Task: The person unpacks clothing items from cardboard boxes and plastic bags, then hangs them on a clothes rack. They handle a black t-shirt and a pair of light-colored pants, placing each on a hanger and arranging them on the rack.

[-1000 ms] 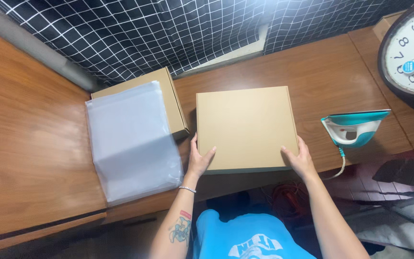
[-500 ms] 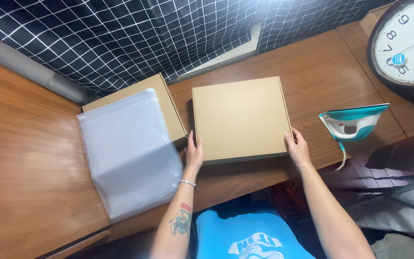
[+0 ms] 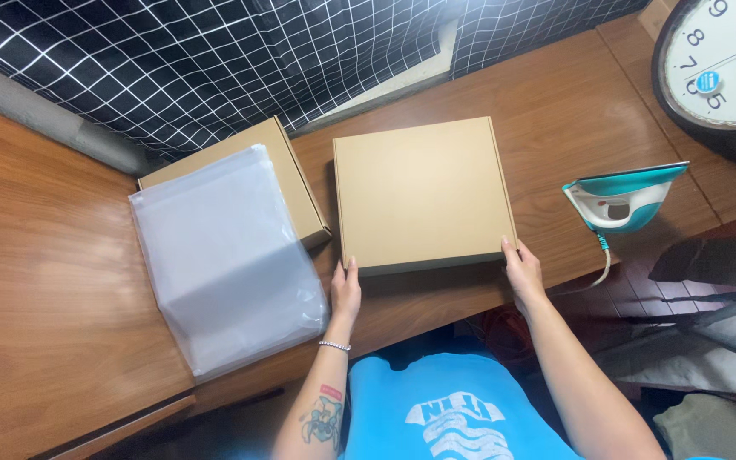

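Sliding up the frame since a second ago, the flat cardboard box (image 3: 423, 196) sits mid-desk (image 3: 44, 281); left hand (image 3: 345, 292) and right hand (image 3: 523, 271) press open-palmed grips on its near corners.

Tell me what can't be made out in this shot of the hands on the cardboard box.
- Box contents, head view: its closed lid hides them.
- Second box, head view: mostly covered by the plastic bags.
- Clock, head view: cut off by the top and right edges.
- Left hand and right hand fingers, head view: tips sit at the box's near corners; the grip underneath is hidden.
- Iron soleplate, head view: faces away.
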